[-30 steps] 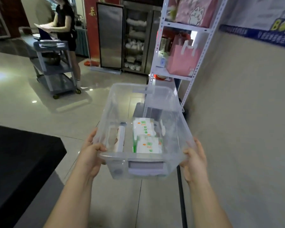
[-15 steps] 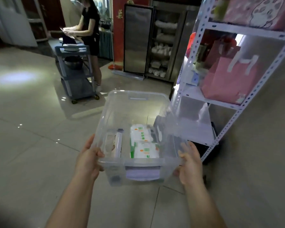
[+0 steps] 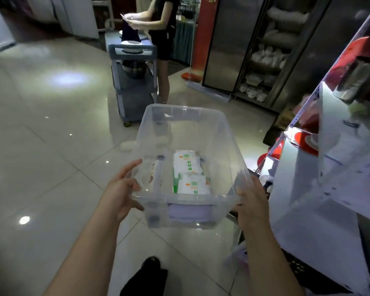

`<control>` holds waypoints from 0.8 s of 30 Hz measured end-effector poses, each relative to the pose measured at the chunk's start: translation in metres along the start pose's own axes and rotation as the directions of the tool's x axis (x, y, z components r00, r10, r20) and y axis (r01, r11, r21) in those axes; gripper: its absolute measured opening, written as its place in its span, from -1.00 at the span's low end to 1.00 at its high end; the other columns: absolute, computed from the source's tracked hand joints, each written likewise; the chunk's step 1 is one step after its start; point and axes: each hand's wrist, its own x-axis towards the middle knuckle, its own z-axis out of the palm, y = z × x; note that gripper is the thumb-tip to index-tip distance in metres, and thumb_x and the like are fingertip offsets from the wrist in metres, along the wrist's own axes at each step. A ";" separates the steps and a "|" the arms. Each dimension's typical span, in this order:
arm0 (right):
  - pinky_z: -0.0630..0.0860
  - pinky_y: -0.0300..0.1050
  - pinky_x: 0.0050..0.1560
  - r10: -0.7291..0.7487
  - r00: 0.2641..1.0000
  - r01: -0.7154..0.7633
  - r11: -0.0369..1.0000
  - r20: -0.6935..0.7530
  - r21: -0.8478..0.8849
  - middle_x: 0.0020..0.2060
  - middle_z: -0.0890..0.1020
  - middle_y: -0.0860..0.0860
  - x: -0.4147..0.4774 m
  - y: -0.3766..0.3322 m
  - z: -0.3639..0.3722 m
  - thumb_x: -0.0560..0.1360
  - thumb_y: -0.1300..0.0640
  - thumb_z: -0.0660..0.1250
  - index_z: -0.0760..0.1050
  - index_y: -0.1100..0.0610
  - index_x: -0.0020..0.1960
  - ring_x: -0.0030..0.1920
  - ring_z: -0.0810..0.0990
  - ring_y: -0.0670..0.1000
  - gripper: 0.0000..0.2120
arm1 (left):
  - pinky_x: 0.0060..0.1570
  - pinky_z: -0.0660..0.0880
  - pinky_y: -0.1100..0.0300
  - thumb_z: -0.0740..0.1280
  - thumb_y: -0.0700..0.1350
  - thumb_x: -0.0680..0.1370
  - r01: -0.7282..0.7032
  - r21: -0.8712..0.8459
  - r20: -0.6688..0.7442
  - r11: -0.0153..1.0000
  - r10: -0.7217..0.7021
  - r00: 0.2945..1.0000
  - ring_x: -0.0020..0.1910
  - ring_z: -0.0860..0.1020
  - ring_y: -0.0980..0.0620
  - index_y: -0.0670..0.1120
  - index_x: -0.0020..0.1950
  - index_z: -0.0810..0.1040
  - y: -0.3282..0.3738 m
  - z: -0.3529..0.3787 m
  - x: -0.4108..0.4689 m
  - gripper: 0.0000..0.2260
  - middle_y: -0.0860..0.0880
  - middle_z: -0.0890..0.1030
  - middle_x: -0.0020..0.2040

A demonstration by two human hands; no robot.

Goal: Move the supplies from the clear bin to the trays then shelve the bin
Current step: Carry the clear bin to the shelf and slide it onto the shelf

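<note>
A: Bin status? Go left to right.
B: Left hand (image 3: 121, 192) grips the near left corner of the clear bin (image 3: 186, 116), thumb hooked over the rim. Bin held in the air above the tiled floor (image 3: 51, 146).
A: Contents?
B: Capped tube (image 3: 158, 176) along the bin's left wall. Two white packs with green print (image 3: 189, 175) lie end to end in the middle, toward the near edge.
A: Right side?
B: Right hand (image 3: 251, 205) clasps the near right corner, fingers wrapped on the outside wall. White metal shelf unit (image 3: 320, 189) just beside the bin's right edge.
A: Background?
B: Grey cart (image 3: 135, 86) past the bin's far edge, a person (image 3: 162, 28) standing behind it.
</note>
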 end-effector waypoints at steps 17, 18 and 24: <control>0.54 -0.07 -0.12 0.145 0.946 -0.106 0.984 -0.291 0.146 0.09 0.64 -0.14 0.328 0.005 0.079 0.45 0.42 0.14 0.51 -0.20 0.20 -0.05 0.62 -0.02 -0.41 | -0.37 0.46 -0.02 0.07 -0.46 0.33 0.222 0.178 0.195 0.959 -0.256 0.947 -0.21 0.59 -0.15 0.12 0.38 0.36 0.055 0.135 0.433 -0.27 0.07 0.67 0.00; 0.56 -0.03 -0.08 0.153 0.948 -0.112 0.981 -0.279 0.155 0.09 0.64 -0.14 0.351 0.007 0.075 0.45 0.44 0.13 0.51 -0.21 0.20 -0.03 0.63 -0.02 -0.39 | -0.37 0.44 -0.02 0.07 -0.46 0.33 0.234 0.190 0.198 0.954 -0.270 0.942 -0.13 0.55 -0.19 0.10 0.43 0.31 0.051 0.150 0.459 -0.25 0.03 0.59 0.15; 0.59 0.06 -0.12 0.265 0.921 -0.201 0.951 -0.285 0.237 0.11 0.53 0.10 0.496 0.005 0.050 0.42 0.49 0.10 0.43 0.02 0.31 -0.07 0.61 0.10 -0.41 | -0.33 0.49 -0.23 0.18 -0.38 0.13 0.244 0.332 0.262 0.911 -0.338 0.904 0.00 0.51 -0.22 0.26 0.16 0.54 0.048 0.255 0.598 -0.25 -0.03 0.48 0.18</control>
